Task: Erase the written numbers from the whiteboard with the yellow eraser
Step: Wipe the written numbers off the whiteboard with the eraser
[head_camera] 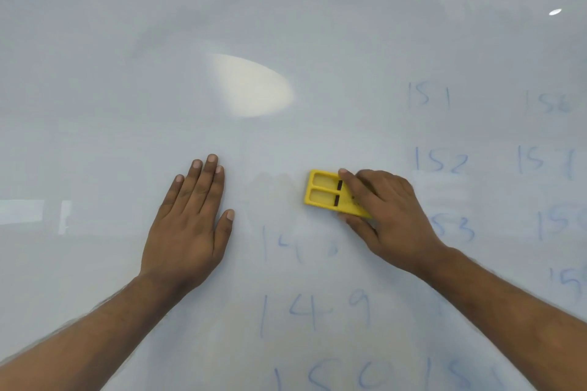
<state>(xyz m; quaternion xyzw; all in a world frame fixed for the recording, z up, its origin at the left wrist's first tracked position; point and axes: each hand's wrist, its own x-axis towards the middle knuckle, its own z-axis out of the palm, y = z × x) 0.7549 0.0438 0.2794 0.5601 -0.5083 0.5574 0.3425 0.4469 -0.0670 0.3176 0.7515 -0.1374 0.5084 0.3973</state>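
The whiteboard (pixel 127 89) fills the whole view. My right hand (pixel 390 216) grips the yellow eraser (pixel 322 192) by its right end, flat against the board at centre right. My left hand (pixel 190 222) lies flat on the board to the left, fingers straight and together. Faint blue numbers are written below and to the right: a partly wiped "14" (pixel 286 244) just below the eraser, "149" (pixel 314 311) under it, "150" (pixel 333 374) at the bottom, "151" (pixel 428 97) and "152" (pixel 441 162) to the right. My right hand covers part of "153" (pixel 457 227).
More faint blue numbers run down the right edge, starting with one (pixel 552 101) cut off by the frame. Light glare (pixel 251 86) sits on the board above centre. The board's left half and top carry no writing.
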